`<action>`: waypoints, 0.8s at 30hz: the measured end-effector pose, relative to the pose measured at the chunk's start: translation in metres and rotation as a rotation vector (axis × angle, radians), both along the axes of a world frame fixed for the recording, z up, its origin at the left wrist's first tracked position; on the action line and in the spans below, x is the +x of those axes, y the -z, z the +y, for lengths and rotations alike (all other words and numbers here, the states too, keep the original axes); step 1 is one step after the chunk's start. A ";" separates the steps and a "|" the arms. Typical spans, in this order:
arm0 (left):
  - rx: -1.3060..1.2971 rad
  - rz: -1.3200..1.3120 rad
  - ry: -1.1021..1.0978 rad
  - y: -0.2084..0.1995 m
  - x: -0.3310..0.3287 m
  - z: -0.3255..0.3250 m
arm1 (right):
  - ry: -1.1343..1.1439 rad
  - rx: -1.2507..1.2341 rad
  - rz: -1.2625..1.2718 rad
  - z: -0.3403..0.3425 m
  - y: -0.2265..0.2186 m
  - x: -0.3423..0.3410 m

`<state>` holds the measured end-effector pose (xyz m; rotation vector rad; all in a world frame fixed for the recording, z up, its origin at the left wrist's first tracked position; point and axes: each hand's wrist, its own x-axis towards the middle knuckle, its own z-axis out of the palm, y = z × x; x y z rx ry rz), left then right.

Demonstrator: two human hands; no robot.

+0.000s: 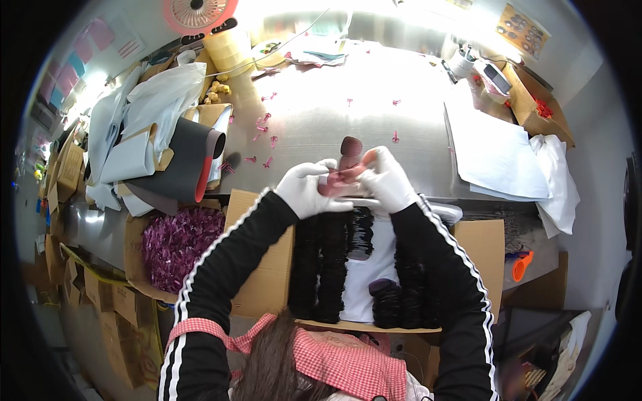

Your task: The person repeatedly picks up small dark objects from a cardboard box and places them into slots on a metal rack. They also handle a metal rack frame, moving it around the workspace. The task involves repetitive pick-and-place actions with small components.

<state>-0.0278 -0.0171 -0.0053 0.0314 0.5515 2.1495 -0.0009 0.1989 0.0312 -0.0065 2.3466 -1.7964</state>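
Both my hands wear white gloves, with some bare fingertips showing, and meet over the near edge of the metal table. Between them is a small dark-red plastic piece (350,160) with a rounded, darker oval end pointing away from me; motion smears its lower part. My left hand (304,189) pinches its lower left side. My right hand (388,182) grips it from the right with thumb and fingers. Just below my hands is an open cardboard box (261,267), holding rows of thin black rounded pieces (332,267) packed on edge around a white liner.
Several small pink plastic parts (273,141) lie scattered on the metal table (314,100). A carton of purple plastic pieces (177,250) stands at left, below piled sheets and bags (134,157). White sheets (495,147) lie at right, with an orange scoop-like thing (522,266) nearer me.
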 end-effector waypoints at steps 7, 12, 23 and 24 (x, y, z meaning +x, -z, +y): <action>0.278 -0.411 -0.207 0.028 0.039 -0.024 | -0.072 0.596 0.196 -0.018 0.009 -0.054; 0.358 -0.428 -0.235 0.034 0.049 -0.029 | -0.006 0.977 0.109 -0.014 0.037 -0.106; -0.378 -0.003 -0.101 0.008 0.066 -0.017 | -0.394 0.281 0.015 -0.014 0.018 -0.048; -0.283 0.026 0.013 0.011 0.067 -0.016 | -0.421 0.329 -0.010 -0.023 -0.003 -0.018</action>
